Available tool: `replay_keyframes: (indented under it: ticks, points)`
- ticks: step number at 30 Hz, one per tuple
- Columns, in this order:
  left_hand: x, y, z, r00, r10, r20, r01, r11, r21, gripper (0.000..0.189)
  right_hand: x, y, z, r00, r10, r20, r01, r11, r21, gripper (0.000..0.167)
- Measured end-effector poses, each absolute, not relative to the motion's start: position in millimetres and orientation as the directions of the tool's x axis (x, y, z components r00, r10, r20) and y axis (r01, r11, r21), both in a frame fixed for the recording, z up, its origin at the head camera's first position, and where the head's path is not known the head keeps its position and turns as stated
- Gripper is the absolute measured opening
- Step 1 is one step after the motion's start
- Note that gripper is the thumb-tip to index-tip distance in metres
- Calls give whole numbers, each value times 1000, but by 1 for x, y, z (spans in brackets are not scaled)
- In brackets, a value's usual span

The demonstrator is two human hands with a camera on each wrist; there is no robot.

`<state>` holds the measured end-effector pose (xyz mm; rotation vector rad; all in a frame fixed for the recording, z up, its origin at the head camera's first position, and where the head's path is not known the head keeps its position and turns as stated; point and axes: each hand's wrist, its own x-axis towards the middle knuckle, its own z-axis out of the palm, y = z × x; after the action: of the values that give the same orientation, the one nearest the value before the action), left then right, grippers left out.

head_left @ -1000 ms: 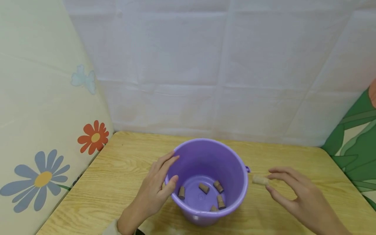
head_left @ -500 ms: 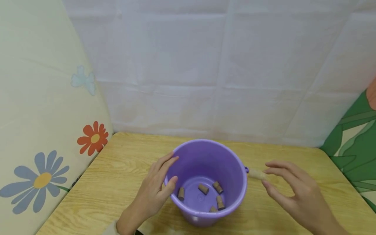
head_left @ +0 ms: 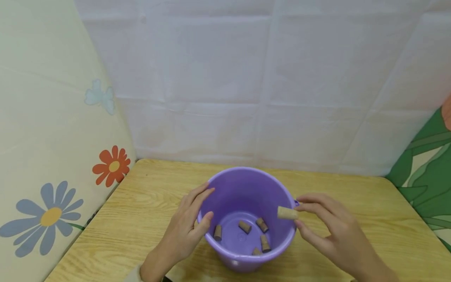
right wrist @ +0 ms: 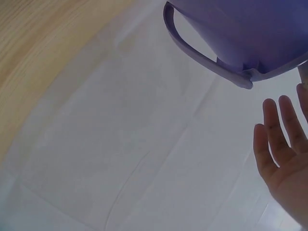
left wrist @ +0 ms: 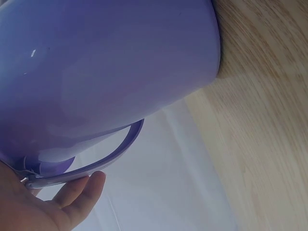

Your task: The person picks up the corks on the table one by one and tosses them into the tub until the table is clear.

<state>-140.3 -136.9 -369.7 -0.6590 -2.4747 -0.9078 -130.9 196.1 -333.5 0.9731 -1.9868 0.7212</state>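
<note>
A purple bucket (head_left: 243, 264) stands on the table, tilted in the head view so its inside shows. Several brown corks (head_left: 244, 226) lie scattered on its floor. At its left rim my left hand (head_left: 184, 225) grips the bucket, thumb and a finger over the edge; in the left wrist view, fingers (left wrist: 89, 195) of it sit by the curved handle (left wrist: 108, 159). My right hand (head_left: 334, 231) pinches a pale cork (head_left: 287, 213) by one end between thumb and fingertips. That cork reaches over the right rim, above the bucket's opening.
The wood-grain table (head_left: 158, 188) ends at a pale creased cloth (head_left: 211, 78) hanging behind. On the left rises a cream panel (head_left: 53, 125) with printed flowers, and on the right a panel with green leaves (head_left: 430, 172).
My right hand has moved left with the pale cork, from beside the bucket to over its right rim. The left hand and the bucket have stayed nearly still.
</note>
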Motion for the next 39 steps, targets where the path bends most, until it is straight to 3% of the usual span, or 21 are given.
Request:
replay_keyframes:
  ticks: [13,22,28,39]
  points:
    - [-140,-137,-370,-794,288,535,564,679,471,53,-135,180,-338,-406,-421,811,-832,538,-137,38]
    - [-140,-137,-369,-797,290,529,564,672,481,53,-133,171,-342,-562,-448,695,-759,614,-218,23]
    - [-140,-137,-370,-801,294,521,562,669,486,52,-134,168,-342,-565,-440,698,-764,597,-243,16]
    - [-141,-136,-369,-796,294,529,566,671,479,52,-135,171,-345,-606,-443,661,-741,615,-268,23]
